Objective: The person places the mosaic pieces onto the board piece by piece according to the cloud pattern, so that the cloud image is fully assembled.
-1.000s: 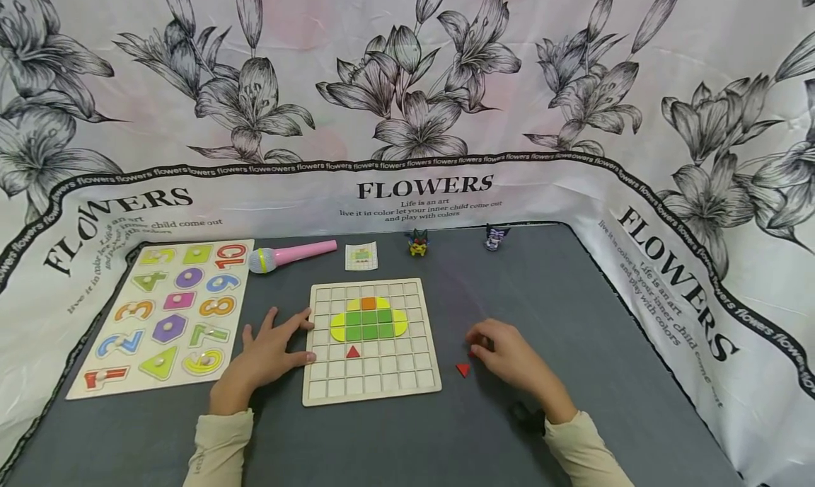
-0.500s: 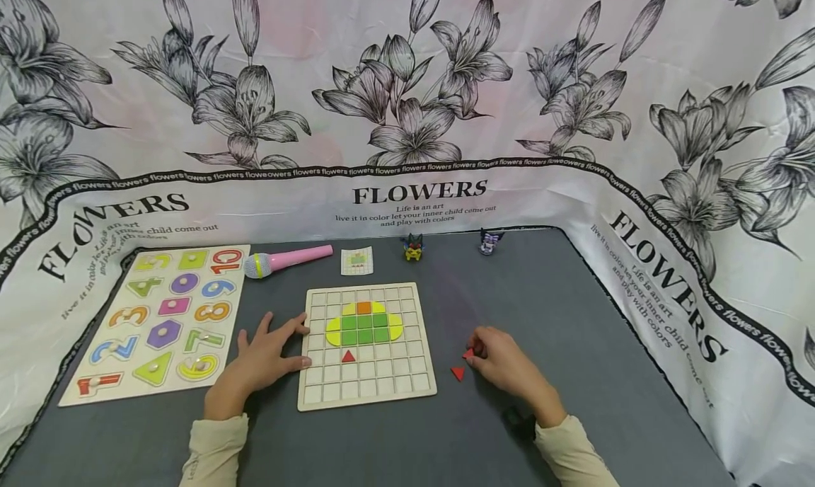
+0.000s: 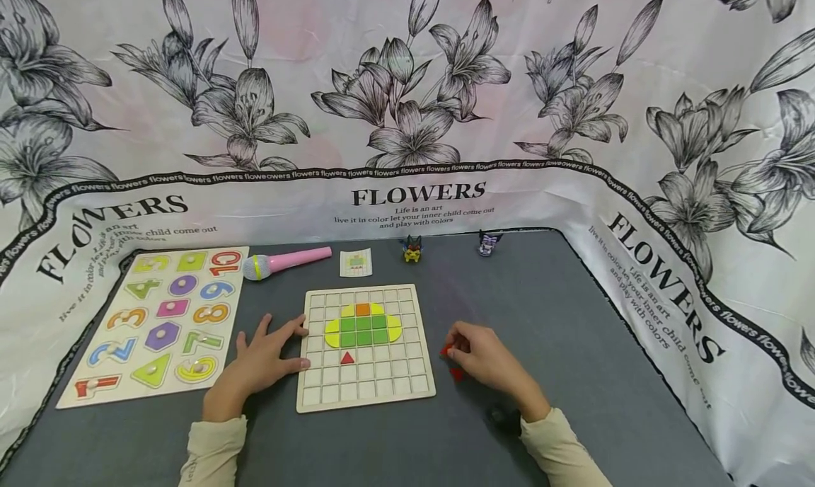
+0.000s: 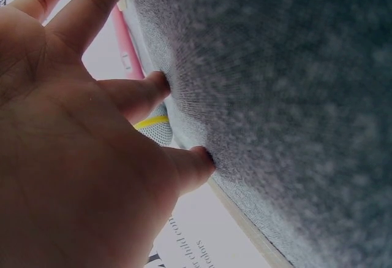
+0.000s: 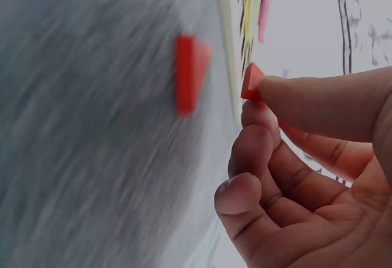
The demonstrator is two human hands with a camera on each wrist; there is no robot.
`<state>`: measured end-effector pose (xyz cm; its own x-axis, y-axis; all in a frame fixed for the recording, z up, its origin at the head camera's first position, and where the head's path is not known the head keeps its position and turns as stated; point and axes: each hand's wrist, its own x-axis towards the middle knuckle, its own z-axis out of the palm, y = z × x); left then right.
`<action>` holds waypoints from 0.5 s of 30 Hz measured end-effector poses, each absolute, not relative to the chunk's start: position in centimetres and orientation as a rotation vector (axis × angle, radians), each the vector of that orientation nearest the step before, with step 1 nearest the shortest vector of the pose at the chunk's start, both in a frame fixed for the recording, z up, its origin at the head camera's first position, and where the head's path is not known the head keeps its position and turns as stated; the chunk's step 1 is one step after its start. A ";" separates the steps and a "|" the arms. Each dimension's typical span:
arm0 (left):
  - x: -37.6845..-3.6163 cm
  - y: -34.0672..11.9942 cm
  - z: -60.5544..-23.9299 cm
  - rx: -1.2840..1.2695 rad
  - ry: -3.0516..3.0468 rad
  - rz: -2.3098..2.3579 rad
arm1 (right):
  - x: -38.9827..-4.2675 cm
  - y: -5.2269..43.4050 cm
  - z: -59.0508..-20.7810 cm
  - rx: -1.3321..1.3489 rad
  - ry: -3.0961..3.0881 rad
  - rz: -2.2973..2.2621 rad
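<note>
Nearer the grid board point(image 3: 366, 396), right hand point(image 3: 482, 359) moved.

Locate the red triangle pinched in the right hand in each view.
Head: red triangle at the right hand's fingertips, right of the grid board.
Left wrist: not in it.
Right wrist: upper middle, pinched.
Shared landmark: the loose red piece on the table.

Three red triangles show: one seated in the grid board point(image 3: 366, 400), one pinched in the right hand point(image 3: 479, 357), one loose on the cloth beside it. There are two puzzle boards, two small figurines, one pink toy microphone point(image 3: 285, 262), one pattern card point(image 3: 356, 262).
</note>
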<state>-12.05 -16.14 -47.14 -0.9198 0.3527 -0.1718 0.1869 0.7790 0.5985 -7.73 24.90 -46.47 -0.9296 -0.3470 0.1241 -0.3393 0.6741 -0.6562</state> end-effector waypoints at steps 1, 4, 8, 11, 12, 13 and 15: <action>-12.1 -16.1 -47.2 0.417 2.699 0.863 | -7.9 24.5 -46.4 -0.607 2.843 -1.131; -12.2 -16.1 -47.3 0.424 2.711 0.865 | -8.2 23.1 -46.1 -0.668 2.803 -1.162; -12.2 -15.9 -47.6 0.431 2.714 0.866 | -8.4 21.1 -45.9 -0.734 2.755 -1.177; -12.1 -15.9 -47.7 0.424 2.713 0.863 | -8.7 19.4 -45.9 -0.781 2.720 -1.165; -12.0 -16.0 -47.7 0.419 2.713 0.862 | -8.9 18.8 -46.0 -0.790 2.715 -1.154; -12.0 -16.1 -47.7 0.417 2.715 0.862 | -9.0 18.3 -46.0 -0.801 2.711 -1.144; -12.1 -16.2 -47.6 0.421 2.720 0.861 | -9.3 17.2 -46.1 -0.826 2.709 -1.127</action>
